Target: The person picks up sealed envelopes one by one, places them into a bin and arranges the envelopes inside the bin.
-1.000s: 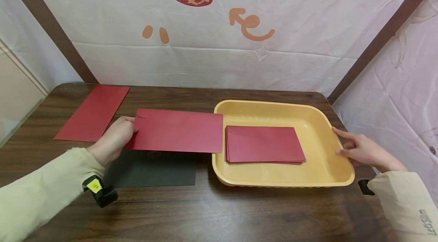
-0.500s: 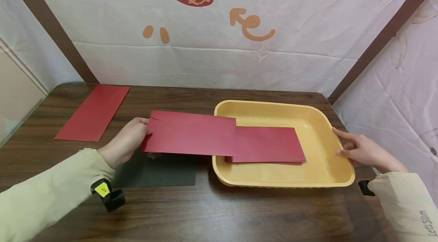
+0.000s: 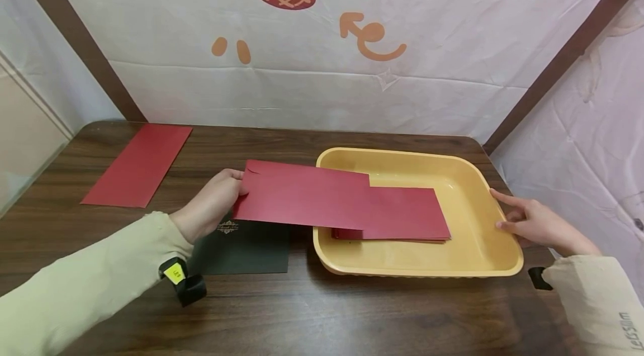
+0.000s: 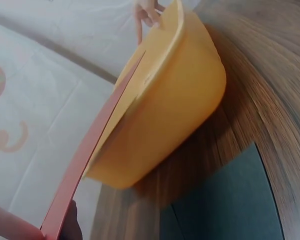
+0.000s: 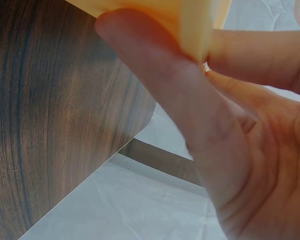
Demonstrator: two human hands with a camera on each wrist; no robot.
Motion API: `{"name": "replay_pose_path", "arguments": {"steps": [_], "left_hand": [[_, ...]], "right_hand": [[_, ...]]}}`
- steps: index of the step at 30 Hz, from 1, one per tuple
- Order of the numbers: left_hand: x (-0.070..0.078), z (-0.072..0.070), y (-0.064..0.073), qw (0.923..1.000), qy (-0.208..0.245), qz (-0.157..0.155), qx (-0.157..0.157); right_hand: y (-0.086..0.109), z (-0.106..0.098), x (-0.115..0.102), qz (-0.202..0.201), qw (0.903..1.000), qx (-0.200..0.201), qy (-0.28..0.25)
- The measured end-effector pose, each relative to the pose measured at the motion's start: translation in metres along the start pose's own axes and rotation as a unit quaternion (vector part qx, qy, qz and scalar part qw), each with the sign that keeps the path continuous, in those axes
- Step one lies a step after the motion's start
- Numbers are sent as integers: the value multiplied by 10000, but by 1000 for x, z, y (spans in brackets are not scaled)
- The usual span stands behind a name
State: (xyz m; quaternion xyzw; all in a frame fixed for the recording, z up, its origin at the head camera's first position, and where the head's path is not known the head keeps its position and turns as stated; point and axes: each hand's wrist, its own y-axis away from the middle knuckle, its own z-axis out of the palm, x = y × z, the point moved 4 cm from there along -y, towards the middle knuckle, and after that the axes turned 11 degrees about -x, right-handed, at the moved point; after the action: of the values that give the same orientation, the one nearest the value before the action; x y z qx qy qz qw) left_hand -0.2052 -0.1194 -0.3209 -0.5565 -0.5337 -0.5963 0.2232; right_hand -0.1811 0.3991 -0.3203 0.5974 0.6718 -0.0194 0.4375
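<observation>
My left hand (image 3: 213,202) pinches one end of a red envelope (image 3: 302,194), thumb on one face and fingers on the other. The envelope's far end reaches over the left rim of a yellow plastic tray (image 3: 475,233) and overlaps a stack of red envelopes (image 3: 410,213) lying inside. In the left wrist view the held envelope (image 4: 102,125) shows nearly edge-on, above the tray wall (image 4: 190,90). At the tray's right end my right hand (image 3: 540,224) pinches the rim; in the right wrist view its thumb (image 5: 155,65) lies against the wall's outside.
A dark green envelope (image 3: 256,250) with gold print lies under the held one, left of the tray. Another red envelope (image 3: 138,166) rests slanted at the back left of the wooden table (image 3: 352,317). A white printed cloth (image 3: 302,93) hangs behind.
My left hand has carried the red envelope rightward, from the tray's left rim to over the stack, uncovering more of the green envelope. The right hand and the tray have stayed put.
</observation>
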Motion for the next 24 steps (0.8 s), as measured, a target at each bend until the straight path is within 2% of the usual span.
{"name": "replay_pose_path", "arguments": {"steps": [12, 18, 24], "left_hand": [[15, 23, -13, 9993, 158, 169, -302], [20, 33, -20, 9990, 59, 219, -380], [28, 46, -29, 9974, -81, 341, -632]], "right_hand": [[0, 1, 1, -37, 10000, -27, -31], [0, 1, 2, -39, 10000, -14, -43], [-1, 0, 2, -36, 10000, 14, 30]]}}
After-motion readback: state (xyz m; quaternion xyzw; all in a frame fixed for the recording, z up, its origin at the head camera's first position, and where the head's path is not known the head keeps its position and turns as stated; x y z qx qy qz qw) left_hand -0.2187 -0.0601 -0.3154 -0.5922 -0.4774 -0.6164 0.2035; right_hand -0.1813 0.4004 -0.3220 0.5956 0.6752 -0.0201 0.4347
